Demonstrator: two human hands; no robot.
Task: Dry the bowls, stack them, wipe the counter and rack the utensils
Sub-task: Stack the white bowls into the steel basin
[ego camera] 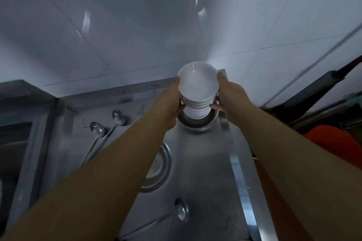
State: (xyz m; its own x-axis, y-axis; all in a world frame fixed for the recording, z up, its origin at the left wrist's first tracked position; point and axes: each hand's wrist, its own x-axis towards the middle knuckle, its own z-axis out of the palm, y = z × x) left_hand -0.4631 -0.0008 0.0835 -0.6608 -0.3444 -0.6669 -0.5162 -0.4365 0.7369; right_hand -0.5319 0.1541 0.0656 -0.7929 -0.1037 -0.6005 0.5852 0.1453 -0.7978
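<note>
Both hands on the bowl stack (197,94) at the far end of the steel counter (203,162), near the tiled wall (137,25): left hand (172,101) grips its left side with fingers curled underneath, right hand (228,97) grips its right side, thumb up by the top rim, fingers round the lower bowls. Stack is white, upright, and sits over a metal bowl (194,123); can't tell if touching. Two ladles (105,123) lie on the counter left of the arms, a third ladle (181,209) near the front, a metal plate (158,166) partly under the left forearm.
</note>
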